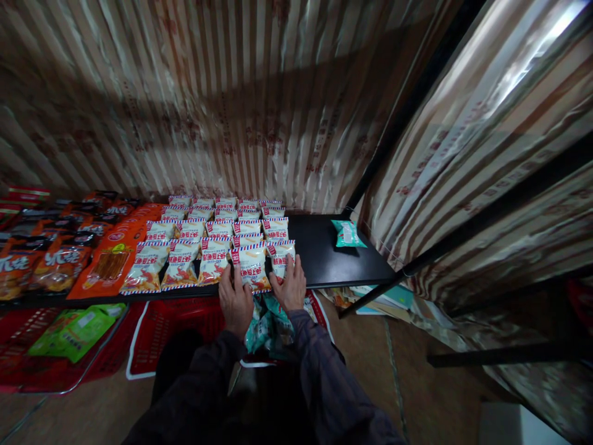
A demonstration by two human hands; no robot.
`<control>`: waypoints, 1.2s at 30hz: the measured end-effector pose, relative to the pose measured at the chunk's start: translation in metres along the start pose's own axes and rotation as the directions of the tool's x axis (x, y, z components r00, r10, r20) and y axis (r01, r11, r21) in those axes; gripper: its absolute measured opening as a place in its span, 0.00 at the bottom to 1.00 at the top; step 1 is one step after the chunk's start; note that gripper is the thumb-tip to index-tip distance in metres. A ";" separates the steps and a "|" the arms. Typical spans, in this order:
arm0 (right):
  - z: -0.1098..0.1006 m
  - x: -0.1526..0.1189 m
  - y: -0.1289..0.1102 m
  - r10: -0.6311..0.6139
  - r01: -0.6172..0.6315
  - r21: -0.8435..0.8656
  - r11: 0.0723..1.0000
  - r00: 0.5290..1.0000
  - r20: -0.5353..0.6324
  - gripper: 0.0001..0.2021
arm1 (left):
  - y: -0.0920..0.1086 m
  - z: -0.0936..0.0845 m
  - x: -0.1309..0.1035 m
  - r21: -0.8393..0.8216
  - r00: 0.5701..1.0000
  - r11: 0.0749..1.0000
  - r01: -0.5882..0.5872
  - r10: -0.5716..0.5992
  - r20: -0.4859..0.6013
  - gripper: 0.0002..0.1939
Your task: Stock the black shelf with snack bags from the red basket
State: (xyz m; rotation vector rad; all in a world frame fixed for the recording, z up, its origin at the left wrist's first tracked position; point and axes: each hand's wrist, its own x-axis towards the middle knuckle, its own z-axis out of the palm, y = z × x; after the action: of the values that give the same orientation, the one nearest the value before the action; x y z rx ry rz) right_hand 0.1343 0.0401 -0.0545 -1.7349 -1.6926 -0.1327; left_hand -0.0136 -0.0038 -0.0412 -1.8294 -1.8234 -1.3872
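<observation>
Rows of small white snack bags (213,259) with red lettering and striped edges stand on a black shelf (319,253). My left hand (237,301) rests at the lower front of a front-row snack bag (250,264), fingers stretched out against it. At the row's right end my right hand (291,285) touches another snack bag (280,256), its thumb at the front and fingers extended along the right side. Neither hand is closed round a bag. Below my hands, several teal bags (269,327) lie in a red basket (178,318), partly hidden by my arms.
One teal bag (348,233) lies apart on the shelf's right part. Orange packets (115,253) and darker orange bags (60,262) fill the left. A second red basket (104,358) holds green packets (76,330). Black poles (445,244) and striped sheeting (231,93) enclose the shelf.
</observation>
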 end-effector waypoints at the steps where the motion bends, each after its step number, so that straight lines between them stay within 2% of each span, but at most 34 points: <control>1: 0.001 0.000 0.000 0.002 -0.002 -0.003 1.000 1.000 -0.007 0.35 | 0.001 0.001 -0.001 0.017 0.999 0.998 -0.053 0.053 -0.009 0.27; 4: 0.003 -0.001 0.001 -0.003 0.003 -0.006 1.000 1.000 -0.030 0.34 | 0.001 0.004 -0.002 0.028 0.986 0.985 -0.169 0.168 0.021 0.26; 6: 0.003 -0.001 0.001 -0.007 0.006 -0.006 1.000 0.999 -0.037 0.33 | 0.002 0.007 -0.002 -0.001 0.980 0.981 -0.195 0.195 0.045 0.25; 11: 0.002 -0.001 0.000 -0.014 0.013 -0.010 1.000 0.999 -0.043 0.33 | 0.005 0.012 0.000 -0.076 0.978 0.978 -0.195 0.199 0.055 0.25; 14: 0.003 -0.002 0.001 -0.011 0.011 -0.015 1.000 0.999 -0.041 0.33 | 0.007 0.014 0.002 -0.077 0.979 0.978 -0.192 0.196 0.056 0.28; 19: 0.004 -0.003 0.003 -0.015 0.015 -0.010 1.000 0.998 -0.056 0.32 | 0.004 0.016 0.003 -0.064 0.977 0.978 -0.198 0.202 0.069 0.27; 25: 0.004 -0.003 0.003 -0.023 0.030 0.053 0.998 0.993 -0.114 0.31 | 0.000 0.013 0.007 -0.074 0.965 0.965 -0.253 0.257 0.051 0.27; 32: 0.010 0.011 0.000 -0.012 0.025 0.109 0.994 0.994 -0.112 0.32 | -0.002 0.014 0.022 -0.076 0.964 0.965 -0.253 0.258 0.067 0.27; 36: 0.013 0.023 0.003 -0.051 0.073 0.183 0.980 0.991 -0.123 0.33 | 0.001 0.017 0.028 -0.084 0.958 0.958 -0.275 0.281 0.064 0.27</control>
State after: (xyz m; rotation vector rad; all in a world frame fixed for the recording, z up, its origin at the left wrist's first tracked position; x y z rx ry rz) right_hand 0.1350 0.0666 -0.0529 -1.5073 -1.6193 -0.0988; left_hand -0.0110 0.0268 -0.0300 -2.1054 -1.4895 -1.3130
